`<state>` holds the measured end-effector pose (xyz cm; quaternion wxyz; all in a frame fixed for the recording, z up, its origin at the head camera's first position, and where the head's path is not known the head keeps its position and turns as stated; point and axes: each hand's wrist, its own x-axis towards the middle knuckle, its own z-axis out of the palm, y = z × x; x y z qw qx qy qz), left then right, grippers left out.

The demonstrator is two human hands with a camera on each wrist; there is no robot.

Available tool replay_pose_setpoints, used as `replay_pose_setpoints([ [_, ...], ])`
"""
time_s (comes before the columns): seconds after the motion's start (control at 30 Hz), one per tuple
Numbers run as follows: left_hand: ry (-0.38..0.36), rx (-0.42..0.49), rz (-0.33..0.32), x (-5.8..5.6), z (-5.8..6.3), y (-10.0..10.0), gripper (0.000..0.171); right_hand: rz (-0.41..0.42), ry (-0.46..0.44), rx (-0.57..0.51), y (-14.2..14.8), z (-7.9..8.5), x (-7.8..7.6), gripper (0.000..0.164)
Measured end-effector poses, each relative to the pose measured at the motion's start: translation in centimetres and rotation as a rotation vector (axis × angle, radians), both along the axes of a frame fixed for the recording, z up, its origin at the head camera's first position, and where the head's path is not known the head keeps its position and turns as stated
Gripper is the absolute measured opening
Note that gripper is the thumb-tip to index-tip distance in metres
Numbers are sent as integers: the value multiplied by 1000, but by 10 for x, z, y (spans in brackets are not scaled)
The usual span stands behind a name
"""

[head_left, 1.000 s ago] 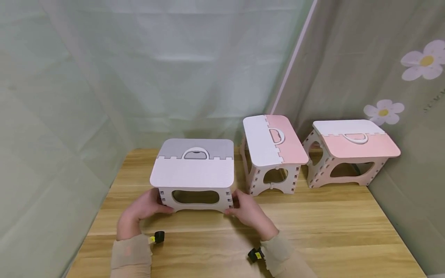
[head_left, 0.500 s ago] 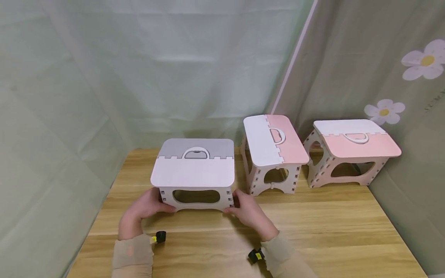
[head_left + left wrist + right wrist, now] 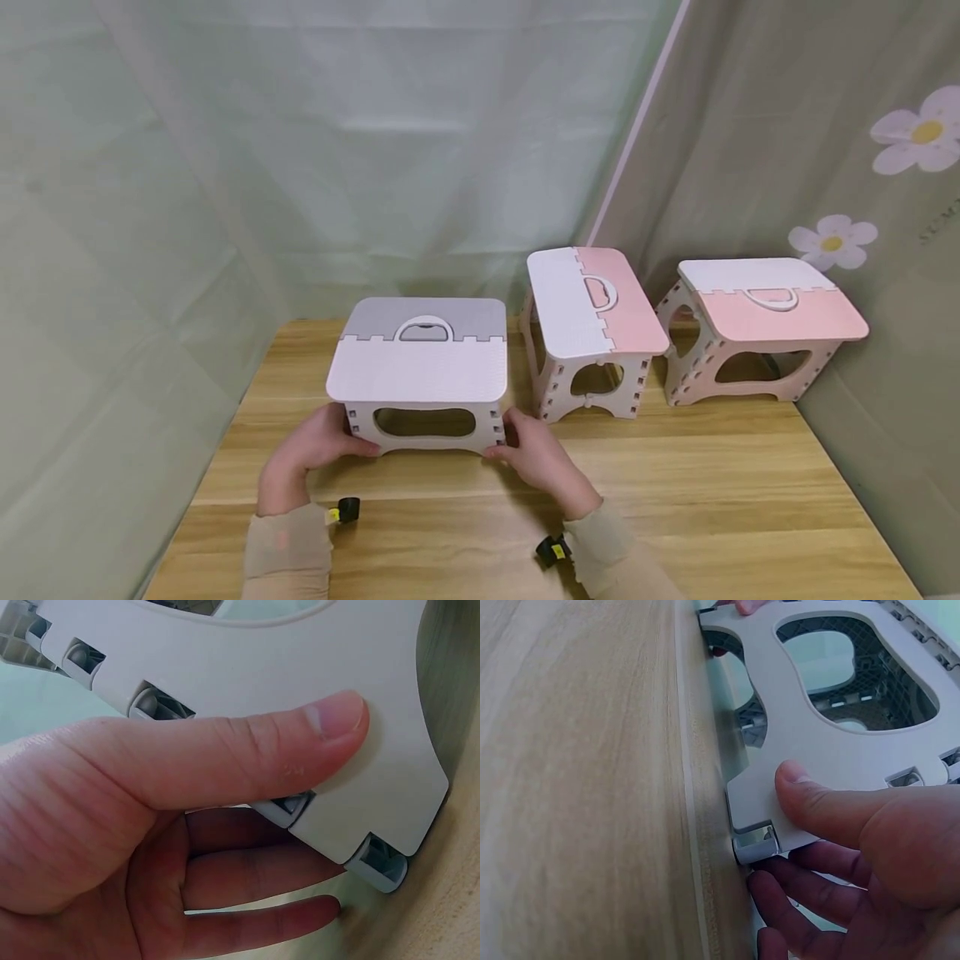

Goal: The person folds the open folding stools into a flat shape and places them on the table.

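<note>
grasping gray-and-white stool (image 3: 417, 371) low at both sides with curled fingers (image 3: 240, 874) of left hand (image 3: 318, 442) and right hand (image 3: 536, 452)
could bump nearer pink-and-white stool (image 3: 555, 321) if slid right

the surface (image 3: 435, 533) was light brown wood, its streaky grain running from side to side. on it a gray-and-white stool (image 3: 417, 367) stood upright and unfolded, long side forward; the wood reached out in front of it and to both sides, and the back edge showed just behind it. just to its right stood one pink-and-white stool (image 3: 600, 304), turned with a short side forward. well to its right, past that one, stood a second pink-and-white stool (image 3: 772, 308), long side roughly forward, pink half nearest.
</note>
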<state>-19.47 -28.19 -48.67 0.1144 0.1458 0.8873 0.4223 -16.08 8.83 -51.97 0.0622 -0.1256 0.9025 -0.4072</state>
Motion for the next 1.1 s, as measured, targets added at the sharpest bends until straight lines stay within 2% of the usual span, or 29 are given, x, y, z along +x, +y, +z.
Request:
replay_pose_setpoints([
  [0.33,-22,22,7,-1,1,0,82,-8,20,10,0,0,-1,39],
  [0.53,-52,0,31,1,-2,-3,78,-1,17,10,-1,-1,1,38],
  [0.8,-46,16,23,1,-6,-5,75,6,29,14,-1,0,2,36],
  [1.1,-54,38,17,0,-6,-5,71,10,38,33,-2,1,3,34],
])
